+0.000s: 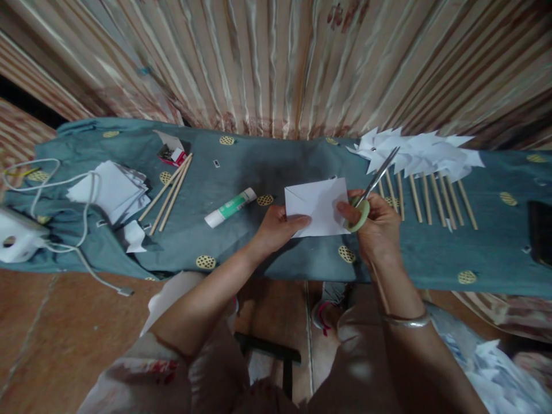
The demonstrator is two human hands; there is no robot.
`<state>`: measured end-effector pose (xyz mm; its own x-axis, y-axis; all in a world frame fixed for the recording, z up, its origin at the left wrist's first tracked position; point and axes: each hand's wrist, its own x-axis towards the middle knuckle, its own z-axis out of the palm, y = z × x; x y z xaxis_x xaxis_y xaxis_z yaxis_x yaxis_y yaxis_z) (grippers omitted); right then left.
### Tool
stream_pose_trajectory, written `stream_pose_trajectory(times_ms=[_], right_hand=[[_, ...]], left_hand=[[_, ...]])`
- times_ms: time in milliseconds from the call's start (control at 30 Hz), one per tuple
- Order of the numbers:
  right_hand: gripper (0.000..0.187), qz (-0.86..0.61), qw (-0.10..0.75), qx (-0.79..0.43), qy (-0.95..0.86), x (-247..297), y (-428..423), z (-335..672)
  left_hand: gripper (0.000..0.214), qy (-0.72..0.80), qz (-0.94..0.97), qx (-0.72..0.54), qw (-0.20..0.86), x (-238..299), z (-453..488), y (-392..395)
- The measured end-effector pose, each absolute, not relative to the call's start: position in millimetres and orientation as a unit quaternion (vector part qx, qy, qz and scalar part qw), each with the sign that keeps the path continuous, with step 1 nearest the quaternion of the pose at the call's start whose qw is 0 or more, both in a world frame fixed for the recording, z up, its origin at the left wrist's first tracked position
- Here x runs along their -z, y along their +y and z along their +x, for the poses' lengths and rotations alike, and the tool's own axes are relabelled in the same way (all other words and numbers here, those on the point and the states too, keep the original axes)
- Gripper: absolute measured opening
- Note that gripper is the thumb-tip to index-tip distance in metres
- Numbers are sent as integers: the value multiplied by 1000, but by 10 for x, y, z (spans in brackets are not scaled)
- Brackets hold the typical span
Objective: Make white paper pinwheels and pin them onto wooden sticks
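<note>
A white sheet of paper (317, 198) with a crease near its left corner is held above the cloth-covered table. My left hand (278, 230) is closed on its lower left edge, thumb on top. My right hand (380, 227) grips scissors (383, 169) with light green handles, their blades pointing up and away to the right. The right thumb also rests on the paper's right edge. Left of the paper lies a green and white glue stick (231, 207). Paper pinwheels (414, 150) on wooden sticks (440, 200) lie in an overlapping row beyond my right hand.
At left are a stack of white paper squares (112, 188), loose wooden sticks (172, 198), a small red box (173, 155) and a white power strip (19, 234) with cables. A dark object (540, 233) lies at the right edge. A pleated curtain (259, 69) hangs behind the table.
</note>
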<state>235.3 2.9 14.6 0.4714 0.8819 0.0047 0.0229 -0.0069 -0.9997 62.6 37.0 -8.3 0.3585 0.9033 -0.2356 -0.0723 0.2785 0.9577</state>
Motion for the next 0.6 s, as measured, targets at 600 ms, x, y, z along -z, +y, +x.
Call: stream_pose_trajectory(times_ms=[600], right_hand=[[30, -621, 597, -368, -349, -299, 34, 2482]], left_hand=[[12, 420, 493, -294, 703, 57, 556, 369]])
